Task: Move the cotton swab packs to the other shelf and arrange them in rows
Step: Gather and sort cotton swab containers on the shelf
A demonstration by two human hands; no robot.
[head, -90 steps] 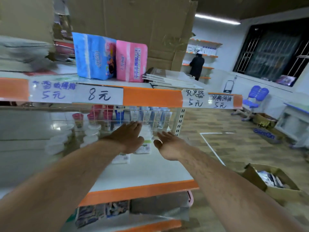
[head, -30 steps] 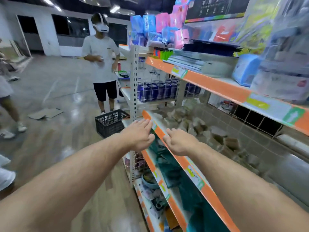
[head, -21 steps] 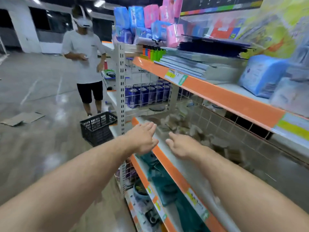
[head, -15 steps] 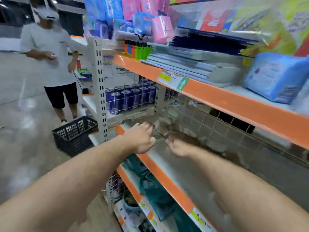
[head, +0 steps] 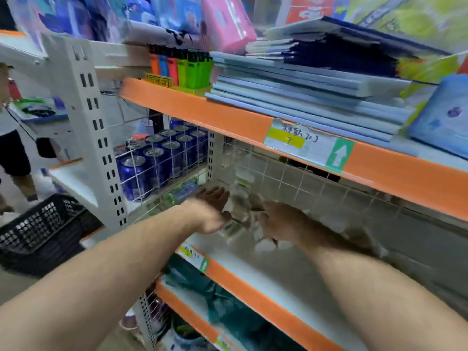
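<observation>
Cotton swab packs (head: 231, 230), blurred clear packets with white ends, lie in a loose cluster at the back of the middle shelf (head: 278, 272) of a store rack, against a wire grid (head: 291, 173). They sit between a person's 2 hands, near the shelf's left end. Above them, the upper shelf (head: 228, 117) with its orange edge carries a tall stack of grey-blue notebooks (head: 304, 97), with pink and blue soft packs (head: 228, 24) piled behind. A black plastic basket (head: 38, 231) stands on the floor at the left, near another person (head: 12, 153) at the frame's edge. Blue cans (head: 157, 160) fill a wire-fronted bay in the neighbouring rack. The left hand (head: 210, 211) is held flat, fingers straight and palm turned toward the packs, right beside them. The right hand (head: 281, 221) reaches in from the other side, its back to the camera; blur hides whether its fingers grip anything. Coloured lighters (head: 187, 69) stand upright beside the notebooks. A handwritten price label (head: 309, 145) with a green arrow is stuck on the upper shelf's edge.
</observation>
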